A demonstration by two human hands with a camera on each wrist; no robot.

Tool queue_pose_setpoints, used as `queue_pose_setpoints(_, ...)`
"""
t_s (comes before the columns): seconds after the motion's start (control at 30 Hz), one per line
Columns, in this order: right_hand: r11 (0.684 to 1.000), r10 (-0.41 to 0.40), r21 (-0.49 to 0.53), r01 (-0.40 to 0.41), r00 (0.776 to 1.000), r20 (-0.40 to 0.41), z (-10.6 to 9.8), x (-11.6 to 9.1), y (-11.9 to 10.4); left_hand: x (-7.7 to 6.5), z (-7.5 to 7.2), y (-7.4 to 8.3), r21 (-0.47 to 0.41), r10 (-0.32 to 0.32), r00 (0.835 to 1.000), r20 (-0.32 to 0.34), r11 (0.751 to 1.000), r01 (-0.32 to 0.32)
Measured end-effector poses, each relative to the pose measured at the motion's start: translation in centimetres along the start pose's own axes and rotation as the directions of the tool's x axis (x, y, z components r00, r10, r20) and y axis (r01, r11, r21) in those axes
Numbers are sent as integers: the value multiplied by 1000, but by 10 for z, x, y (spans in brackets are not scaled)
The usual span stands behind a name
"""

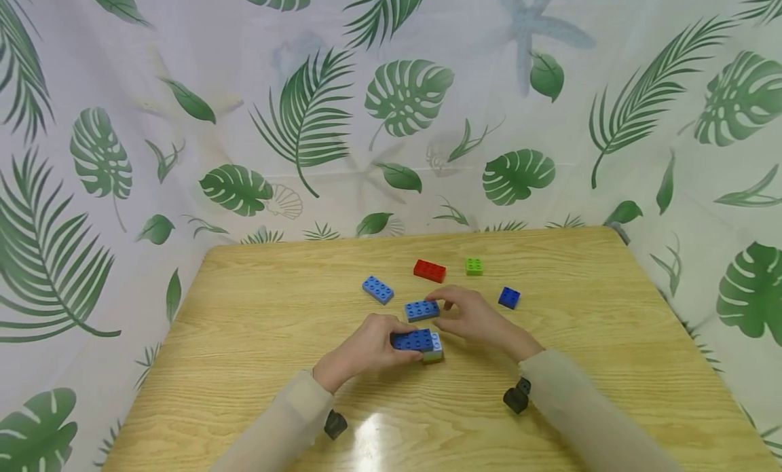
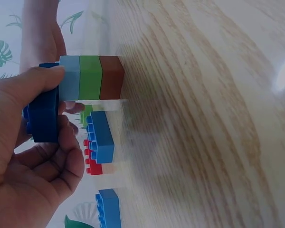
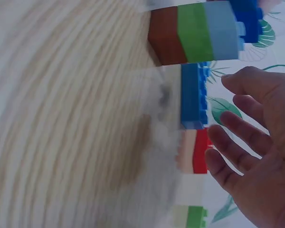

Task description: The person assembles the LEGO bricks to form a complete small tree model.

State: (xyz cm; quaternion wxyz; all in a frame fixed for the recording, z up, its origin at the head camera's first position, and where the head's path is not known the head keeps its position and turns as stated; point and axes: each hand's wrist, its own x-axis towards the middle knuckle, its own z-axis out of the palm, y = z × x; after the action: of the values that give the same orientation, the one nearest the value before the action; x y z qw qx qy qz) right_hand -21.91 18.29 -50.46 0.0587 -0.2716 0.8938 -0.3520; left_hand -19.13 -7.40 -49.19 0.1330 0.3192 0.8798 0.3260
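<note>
My left hand [image 1: 374,346] grips a dark blue building brick [image 1: 417,339] between thumb and fingers. That brick sits on the top end of a small stack and juts out to the left. In the left wrist view the stack shows a light blue brick [image 2: 69,78], a green brick [image 2: 90,77] and a brown brick [image 2: 111,77] lowest, on the table. My right hand [image 1: 476,320] holds nothing, its fingers spread and slightly bent. Its fingertips are beside the right end of a blue eight-stud brick [image 1: 421,310], just behind the stack.
Farther back on the wooden table [image 1: 263,309] lie another blue brick [image 1: 377,290], a red brick [image 1: 430,271] and a small light green brick [image 1: 474,266]. A small dark blue brick [image 1: 509,297] lies right of my right hand. A leaf-print cloth [image 1: 342,207] hangs behind.
</note>
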Motion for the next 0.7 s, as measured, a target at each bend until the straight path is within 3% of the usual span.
queue_pose_setpoints(0.23, 996, -31, -79, 28, 999, -33, 16, 16, 7, 1, 1, -2, -15, 5, 1000, -1, 1000, -5)
queue_pose_setpoints(0.7, 997, 57, -58, -57, 998, -7, 31, 31, 8, 0, 1, -4, -13, 32, 999, -15, 999, -33)
